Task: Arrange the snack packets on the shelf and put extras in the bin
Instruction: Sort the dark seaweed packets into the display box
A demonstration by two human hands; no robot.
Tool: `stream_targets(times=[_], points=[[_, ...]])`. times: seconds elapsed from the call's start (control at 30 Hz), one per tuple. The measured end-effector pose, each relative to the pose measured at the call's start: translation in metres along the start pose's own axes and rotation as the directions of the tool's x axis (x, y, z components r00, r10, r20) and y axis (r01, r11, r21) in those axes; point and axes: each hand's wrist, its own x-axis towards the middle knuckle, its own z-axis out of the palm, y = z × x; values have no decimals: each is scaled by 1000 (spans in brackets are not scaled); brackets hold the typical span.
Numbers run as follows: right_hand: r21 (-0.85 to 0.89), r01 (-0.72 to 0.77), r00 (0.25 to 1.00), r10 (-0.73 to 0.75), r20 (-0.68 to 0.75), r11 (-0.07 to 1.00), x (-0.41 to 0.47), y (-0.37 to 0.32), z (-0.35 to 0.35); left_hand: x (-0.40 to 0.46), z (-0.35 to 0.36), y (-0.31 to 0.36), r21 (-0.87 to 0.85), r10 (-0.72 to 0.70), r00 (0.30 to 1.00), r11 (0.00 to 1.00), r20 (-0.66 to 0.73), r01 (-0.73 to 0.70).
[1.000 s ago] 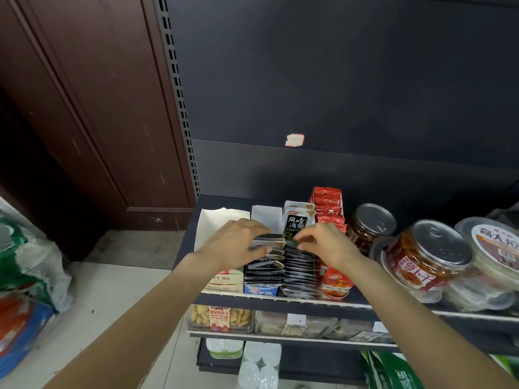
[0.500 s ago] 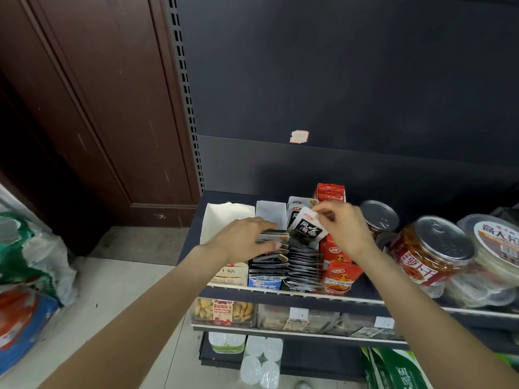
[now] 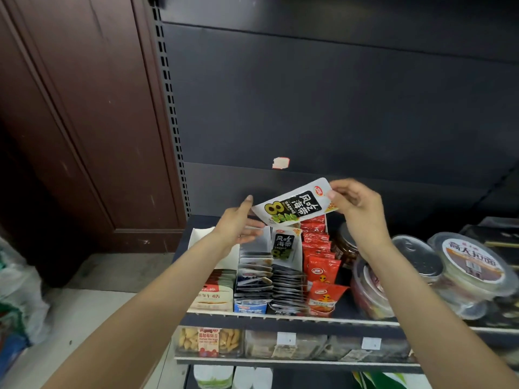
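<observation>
**Seaweed packet held above shelf rows**

The flat white-and-black seaweed snack packet [image 3: 296,206] is in the air, tilted, above the back of the packet rows and clear of them. The right hand [image 3: 356,204] pinches its upper right corner, grip clamped on the packet between thumb and fingers. The left hand [image 3: 238,223] is at the packet's lower left edge, fingers fairly straight; one fingertip stands against that edge, and whether the hand actually grips cannot be told.

Directly below the packet, an identical packet stands upright at the back of a row of dark packets [image 3: 286,282] stacked on edge on the dark metal shelf [image 3: 280,318]. Left of that row lies a second row of dark and white packets [image 3: 254,276], then a white cardboard tray holding pale packets [image 3: 216,293]. Right of the row stand red foil packets [image 3: 320,265]. Further right are clear round tubs with metal lids [image 3: 415,256]. Beneath the shelf a lower tier carries clear boxes of biscuits [image 3: 207,339].
</observation>
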Motion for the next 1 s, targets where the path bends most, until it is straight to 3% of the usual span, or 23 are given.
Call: stream_targets(times=[0.2, 0.3, 0.47, 0.5, 0.63, 0.73, 1.0], points=[[43, -46, 999, 45, 20, 998, -10, 4, 0, 0, -7, 0, -379, -2, 997, 925, 80, 32], [-11, -67, 996, 67, -54, 998, -10, 10, 0, -1, -11, -4, -454, 48, 996, 891, 71, -10], [307, -346, 938, 339, 79, 887, -15, 17, 11, -10, -12, -7, -375, 200, 979, 911, 33, -173], [300, -359, 933, 346, 96, 884, -16, 19, 12, -11, -14, -8, -330, 249, 968, 917, 30, -226], [246, -370, 929, 357, 95, 896, -21, 25, 12, -15, -19, -10, -118, 420, 907, 903, 32, -414], [284, -340, 941, 324, 102, 897, -24, 28, 10, -19, -20, -9, -87, 491, 870, 869, 44, -487], [293, -287, 956, 254, 147, 912, -25, 30, 4, -21, -22, -12, -107, 501, 863, 864, 73, -492]])
